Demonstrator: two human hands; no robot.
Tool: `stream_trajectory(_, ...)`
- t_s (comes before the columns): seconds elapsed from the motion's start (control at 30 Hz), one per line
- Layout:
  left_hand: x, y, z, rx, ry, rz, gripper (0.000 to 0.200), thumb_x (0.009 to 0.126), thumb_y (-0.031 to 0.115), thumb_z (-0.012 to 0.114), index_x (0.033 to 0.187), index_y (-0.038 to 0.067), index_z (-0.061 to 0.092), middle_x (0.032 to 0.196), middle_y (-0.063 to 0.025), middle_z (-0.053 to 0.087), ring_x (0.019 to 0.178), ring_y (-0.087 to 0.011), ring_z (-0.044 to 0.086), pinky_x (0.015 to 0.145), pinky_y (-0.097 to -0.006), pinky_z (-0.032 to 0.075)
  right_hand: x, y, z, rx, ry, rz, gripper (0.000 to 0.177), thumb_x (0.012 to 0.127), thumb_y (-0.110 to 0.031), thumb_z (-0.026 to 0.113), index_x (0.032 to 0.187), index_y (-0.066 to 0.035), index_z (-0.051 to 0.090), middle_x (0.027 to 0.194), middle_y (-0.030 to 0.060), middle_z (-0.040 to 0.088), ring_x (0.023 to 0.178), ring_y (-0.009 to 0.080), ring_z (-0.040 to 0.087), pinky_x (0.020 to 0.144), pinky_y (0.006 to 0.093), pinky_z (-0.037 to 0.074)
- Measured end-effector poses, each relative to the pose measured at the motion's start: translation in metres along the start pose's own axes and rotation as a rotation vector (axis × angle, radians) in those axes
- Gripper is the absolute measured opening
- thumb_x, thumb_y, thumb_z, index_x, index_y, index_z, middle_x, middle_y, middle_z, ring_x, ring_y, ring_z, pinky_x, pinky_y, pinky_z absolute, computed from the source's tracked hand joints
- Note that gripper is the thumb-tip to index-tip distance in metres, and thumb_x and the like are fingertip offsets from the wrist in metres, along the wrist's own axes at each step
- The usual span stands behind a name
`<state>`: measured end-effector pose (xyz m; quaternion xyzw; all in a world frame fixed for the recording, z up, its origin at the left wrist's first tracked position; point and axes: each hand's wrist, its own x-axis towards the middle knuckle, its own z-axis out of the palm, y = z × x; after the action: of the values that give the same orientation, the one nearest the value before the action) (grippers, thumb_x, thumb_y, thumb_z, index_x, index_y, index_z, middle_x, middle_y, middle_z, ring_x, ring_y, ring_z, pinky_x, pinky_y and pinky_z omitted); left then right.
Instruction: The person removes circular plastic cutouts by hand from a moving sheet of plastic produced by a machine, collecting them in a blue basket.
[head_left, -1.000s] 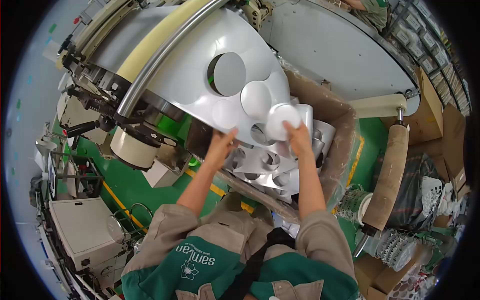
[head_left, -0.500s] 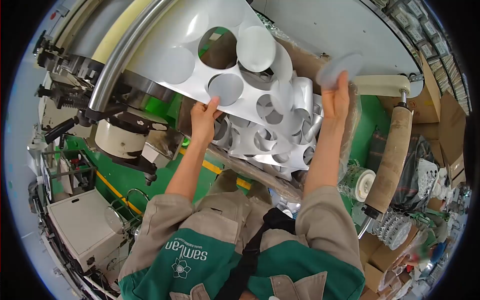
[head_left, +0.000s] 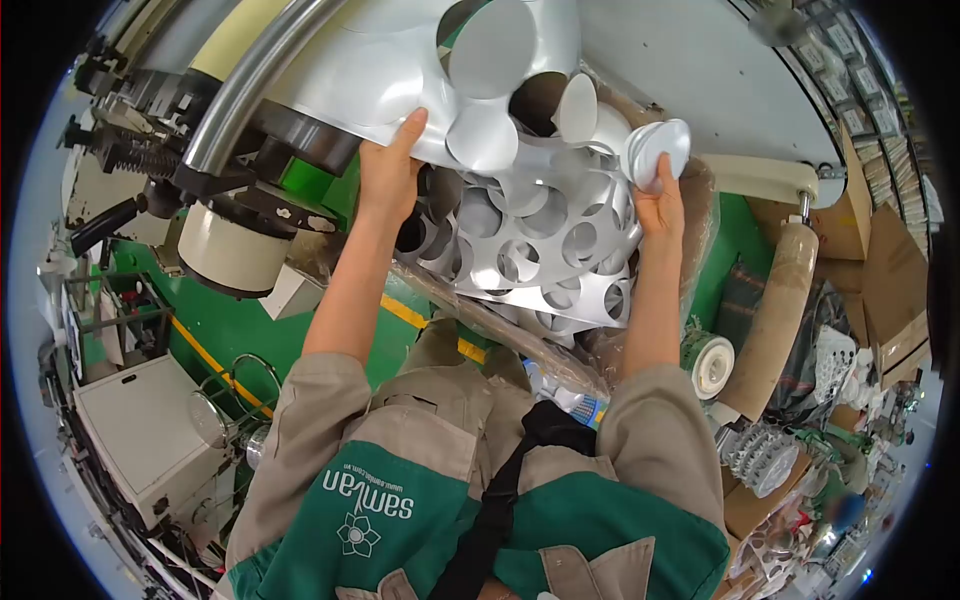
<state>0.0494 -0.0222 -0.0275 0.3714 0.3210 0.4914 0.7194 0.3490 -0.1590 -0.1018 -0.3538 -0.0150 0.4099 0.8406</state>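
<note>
My left hand grips the near edge of a shiny silver sheet, thumb on top. Round cut discs hang partly loose from the sheet. A large disc tilts up out of it, and another disc bends down at the edge beside my left hand. Further right, a narrow-looking disc stands nearly edge-on. My right hand pinches a small stack of silver discs at the right end of the sheet. Beneath lies a heap of punched sheet scrap full of round holes.
The scrap sits in a plastic-lined box. On the left stands a machine with a steel roller bar and a black handle. A wrapped roller is at right, near cardboard boxes. A white cabinet stands lower left.
The sheet has shifted and buckled, with more discs tipping out of it. My right hand has come slightly left and now holds several discs together. My left hand has moved slightly left and up.
</note>
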Motion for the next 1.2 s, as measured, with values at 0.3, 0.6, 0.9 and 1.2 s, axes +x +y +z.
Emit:
stream_trajectory(0.3,-0.01,-0.003,-0.006,-0.042,-0.039,-0.028,0.032,0.085,0.01,0.056,0.111,-0.005,0.048,0.107,-0.0107,0.055,0.094,-0.0204,0.057,0.078,-0.0354,0.051,-0.024,-0.059,0.115,0.04,-0.249,-0.214,0.033,0.087,-0.021,0.054,0.11,0.002,0.048,0.113,0.0111,0.054,0.103,0.0214,0.052,0.094,0.0379,0.04)
stream_trajectory(0.6,-0.044,-0.019,0.001,0.065,-0.25,-0.342,0.035,0.088,0.021,0.05,0.117,0.002,0.049,0.113,-0.0048,0.056,0.104,-0.0165,0.053,0.088,-0.032,0.042,-0.076,0.043,0.154,-0.924,-0.786,0.157,0.04,0.076,-0.018,0.067,0.11,0.0,0.054,0.098,0.0069,0.061,0.09,0.0132,0.056,0.081,0.0275,0.043)
stream_trajectory(0.9,-0.045,0.0,0.009,0.369,-0.406,-0.23,0.043,0.086,0.017,0.052,0.125,0.001,0.043,0.116,-0.0061,0.051,0.108,-0.0135,0.046,0.091,-0.0296,0.037,-0.066,0.045,0.145,-0.714,-0.489,0.041,0.035,0.075,-0.017,0.068,0.103,0.001,0.057,0.089,0.0064,0.062,0.078,0.0132,0.058,0.073,0.0265,0.045)
stream_trajectory(1.2,-0.042,-0.142,-0.004,0.506,-0.326,-0.583,0.047,0.086,0.031,0.051,0.126,0.01,0.039,0.129,-0.0061,0.04,0.116,-0.0209,0.041,0.094,-0.0403,0.036,-0.067,-0.011,-0.023,-0.182,-0.138,0.055,0.038,0.086,-0.015,0.057,0.12,-0.004,0.045,0.114,0.0061,0.054,0.106,0.0191,0.051,0.094,0.0356,0.039)
